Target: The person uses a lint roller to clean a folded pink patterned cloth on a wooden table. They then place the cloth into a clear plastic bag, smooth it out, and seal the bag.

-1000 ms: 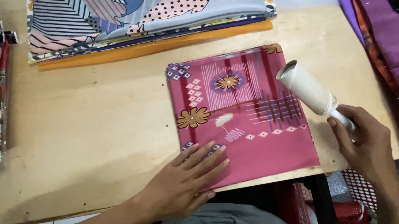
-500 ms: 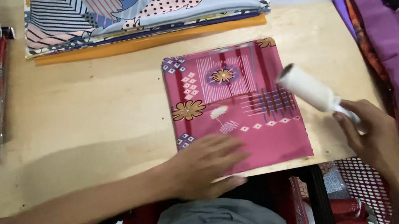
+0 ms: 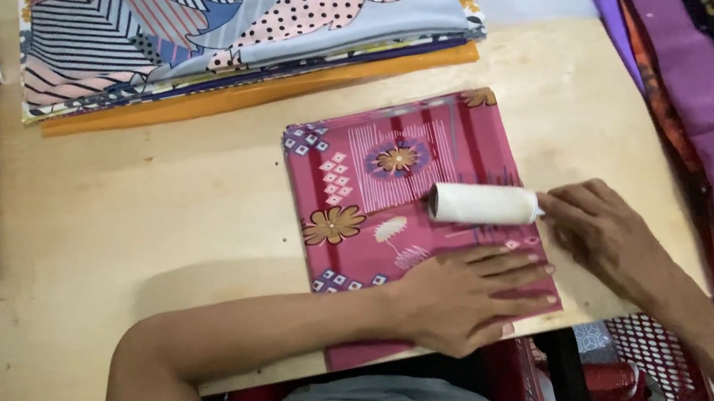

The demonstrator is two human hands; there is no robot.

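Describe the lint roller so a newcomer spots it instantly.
Start at the wooden table, then the folded pink patterned cloth near its front edge. The lint roller lies across that cloth, held by the right hand: the only plain white cylinder among flat printed fabrics.

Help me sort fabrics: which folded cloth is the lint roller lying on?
The pink floral cloth at the table's front; the lint roller rests on it, unlike the striped-and-dotted stack behind.
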